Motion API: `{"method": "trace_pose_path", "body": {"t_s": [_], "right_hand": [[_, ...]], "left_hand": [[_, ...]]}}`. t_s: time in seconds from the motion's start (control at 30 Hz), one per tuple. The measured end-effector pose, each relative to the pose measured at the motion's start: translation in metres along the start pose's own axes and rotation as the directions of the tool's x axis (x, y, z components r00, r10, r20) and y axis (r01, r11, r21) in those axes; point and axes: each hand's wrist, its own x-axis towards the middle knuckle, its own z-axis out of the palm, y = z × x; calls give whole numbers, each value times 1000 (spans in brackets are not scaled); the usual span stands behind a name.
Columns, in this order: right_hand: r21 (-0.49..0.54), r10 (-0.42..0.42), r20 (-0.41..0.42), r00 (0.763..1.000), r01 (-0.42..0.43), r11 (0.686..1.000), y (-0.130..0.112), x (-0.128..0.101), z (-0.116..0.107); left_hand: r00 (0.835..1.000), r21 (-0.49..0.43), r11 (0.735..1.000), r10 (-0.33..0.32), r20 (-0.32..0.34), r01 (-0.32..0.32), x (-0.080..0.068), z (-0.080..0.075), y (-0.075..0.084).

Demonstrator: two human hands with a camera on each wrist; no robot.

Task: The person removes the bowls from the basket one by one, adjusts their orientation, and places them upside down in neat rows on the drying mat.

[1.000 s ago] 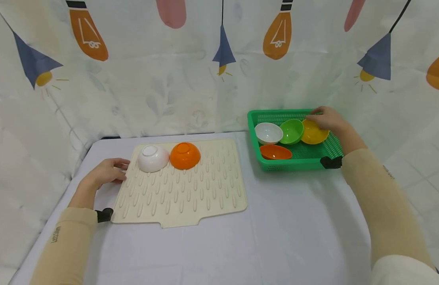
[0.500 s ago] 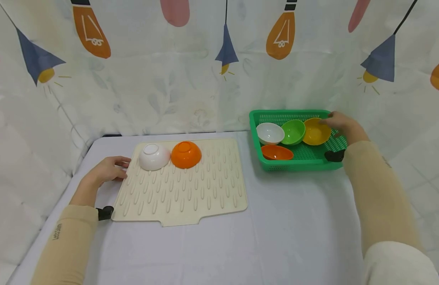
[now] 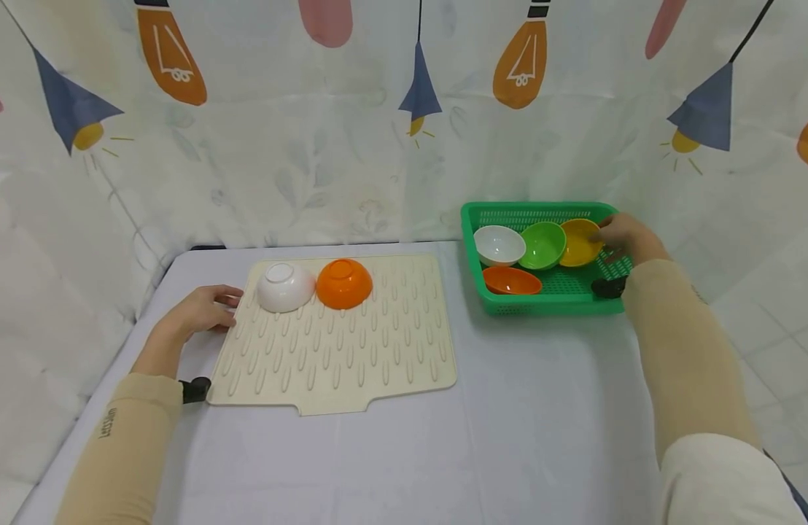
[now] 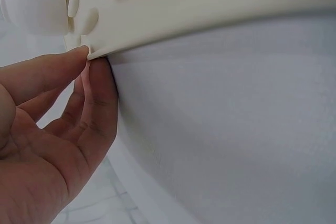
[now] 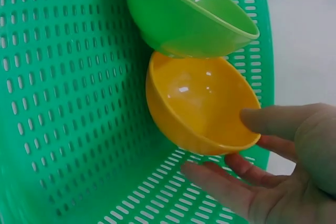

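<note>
My left hand (image 3: 199,312) is at the left edge of a cream draining mat (image 3: 351,357). In the left wrist view the thumb (image 4: 73,61) lies at the mat's edge with the fingers below, pinching it. On the mat a white bowl (image 3: 286,288) and an orange bowl (image 3: 343,284) sit upside down, side by side. My right hand (image 3: 630,237) is at the right end of a green basket (image 3: 542,303). It holds a yellow bowl (image 5: 205,103) by the rim, thumb inside and fingers outside. A green bowl (image 5: 194,19) leans against the yellow one.
Also in the basket are a white bowl (image 3: 499,246) and an orange bowl (image 3: 511,281), at its left end. A white cloth covers the table (image 3: 404,467). Behind it hangs a patterned curtain (image 3: 246,160).
My right hand has shifted from the yellow bowl's back rim to its right side, and then slightly left onto the rim. My left hand stays at the mat's edge.
</note>
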Motion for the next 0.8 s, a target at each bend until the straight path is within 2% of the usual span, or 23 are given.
{"method": "trace_pose_path", "body": {"t_s": [0.2, 0.47, 0.63, 0.8], "right_hand": [[-37, 0, -65, 998, -2, 999, 0, 2, 4], [-21, 22, -125, 992, -25, 999, -2, -1, 4], [-77, 23, -180, 983, -37, 996, -8, -13, 0], [-152, -17, -218, 976, -17, 988, -10, -26, -9]], "left_hand": [[1000, -20, 1000, 1, 4, -1, -1, 0, 1], [1000, -20, 1000, 14, 0, -14, -2, 0, 1], [1000, -19, 1000, 5, 4, -5, -1, 1, 0], [1000, -10, 1000, 2, -3, -2, 0, 1, 0]]}}
